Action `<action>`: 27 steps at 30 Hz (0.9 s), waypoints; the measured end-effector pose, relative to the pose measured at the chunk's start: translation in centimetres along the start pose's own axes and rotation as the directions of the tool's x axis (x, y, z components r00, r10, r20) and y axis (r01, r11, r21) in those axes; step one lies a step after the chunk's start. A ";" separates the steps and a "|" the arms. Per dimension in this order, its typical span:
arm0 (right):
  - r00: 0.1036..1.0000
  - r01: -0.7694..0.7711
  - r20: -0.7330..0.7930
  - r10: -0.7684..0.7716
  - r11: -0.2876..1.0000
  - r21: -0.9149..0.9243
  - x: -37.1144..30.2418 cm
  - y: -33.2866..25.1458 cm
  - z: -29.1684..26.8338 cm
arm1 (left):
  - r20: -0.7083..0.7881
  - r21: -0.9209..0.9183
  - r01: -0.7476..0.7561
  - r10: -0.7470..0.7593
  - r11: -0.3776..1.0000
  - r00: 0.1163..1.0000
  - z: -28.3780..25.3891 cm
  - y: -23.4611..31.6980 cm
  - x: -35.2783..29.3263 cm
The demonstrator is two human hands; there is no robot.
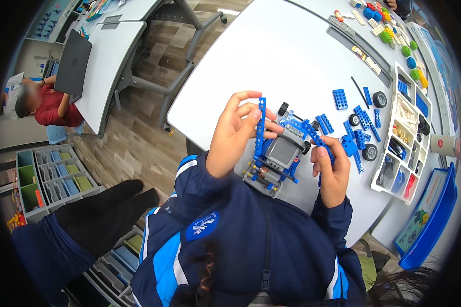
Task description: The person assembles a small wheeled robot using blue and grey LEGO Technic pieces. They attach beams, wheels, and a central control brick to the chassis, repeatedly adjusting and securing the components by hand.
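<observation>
A half-built toy vehicle (281,151) of blue building beams, with a grey motor or battery block in its middle and small black wheels, lies on the white table close to my body. My left hand (234,128) pinches an upright blue perforated beam (262,120) at the vehicle's left side. On the right side, my right hand (332,166) grips another blue perforated beam (318,139) that slants toward the vehicle. Whether this beam is joined to the vehicle I cannot tell. Fingers partly cover both beams.
Loose blue beams (363,120), a blue plate (339,99) and black wheels (369,152) lie to the right. Beyond them stands a white sorting tray (393,176) of small parts. Colourful bricks (386,36) are at the far right. A blue bin (435,220) sits near the right edge.
</observation>
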State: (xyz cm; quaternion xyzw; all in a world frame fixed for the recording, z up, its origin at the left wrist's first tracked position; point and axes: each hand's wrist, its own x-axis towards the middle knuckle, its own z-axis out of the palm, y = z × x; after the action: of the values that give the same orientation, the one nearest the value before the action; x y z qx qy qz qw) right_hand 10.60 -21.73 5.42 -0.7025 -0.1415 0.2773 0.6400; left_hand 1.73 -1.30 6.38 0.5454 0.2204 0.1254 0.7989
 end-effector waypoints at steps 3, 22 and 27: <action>0.997 -0.039 0.066 0.037 0.999 0.032 0.4 0.5 -0.3 | 0.073 0.039 0.084 -0.087 0.996 0.994 0.0 -0.3 0.3; 0.999 -0.024 0.040 0.021 0.996 0.087 1.1 -2.3 0.8 | 0.097 0.142 -0.006 -0.008 0.990 0.995 1.2 1.1 0.5; 0.965 -0.127 0.246 0.094 0.984 0.121 2.2 -3.8 1.7 | 0.211 0.229 -0.021 -0.028 0.973 0.977 1.3 1.6 0.0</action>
State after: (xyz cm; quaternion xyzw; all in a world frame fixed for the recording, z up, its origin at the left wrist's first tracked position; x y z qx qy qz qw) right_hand 11.97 -18.58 8.64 -0.6255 -0.1586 0.4042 0.6482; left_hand 2.42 -1.80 8.30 0.6441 0.1477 0.0385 0.7495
